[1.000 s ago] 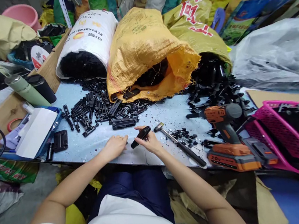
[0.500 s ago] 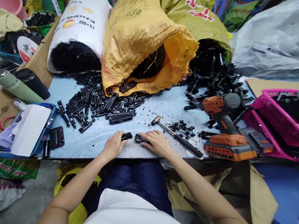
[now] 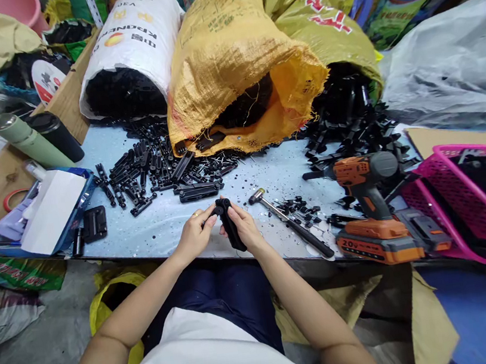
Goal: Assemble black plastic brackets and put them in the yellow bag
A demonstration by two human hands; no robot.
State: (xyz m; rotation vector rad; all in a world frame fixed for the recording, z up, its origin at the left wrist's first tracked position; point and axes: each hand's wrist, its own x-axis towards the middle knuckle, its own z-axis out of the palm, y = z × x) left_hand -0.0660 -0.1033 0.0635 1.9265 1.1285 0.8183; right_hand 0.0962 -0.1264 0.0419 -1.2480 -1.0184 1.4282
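Note:
My right hand (image 3: 247, 227) grips a long black plastic part (image 3: 234, 235), tilted with its lower end toward me. The fingers of my left hand (image 3: 194, 234) are pinched on a smaller black piece (image 3: 217, 211) at the upper end of that part. The two pieces meet there, but my fingertips hide whether they are joined. Right of my hands lies a hammer (image 3: 297, 230) with a black grip. Beside it are scattered small screws and black bits (image 3: 301, 208).
Behind my hands are a heap of black parts (image 3: 135, 173) and an open orange sack (image 3: 230, 57). An orange cordless drill (image 3: 367, 213) and a pink basket (image 3: 466, 193) stand to the right. On the left are a blue tray (image 3: 85, 189) and a green bottle (image 3: 29, 142).
My hands have come together from a small gap apart. The long part in my right hand has turned from lying low to tilted up, against the left hand's piece.

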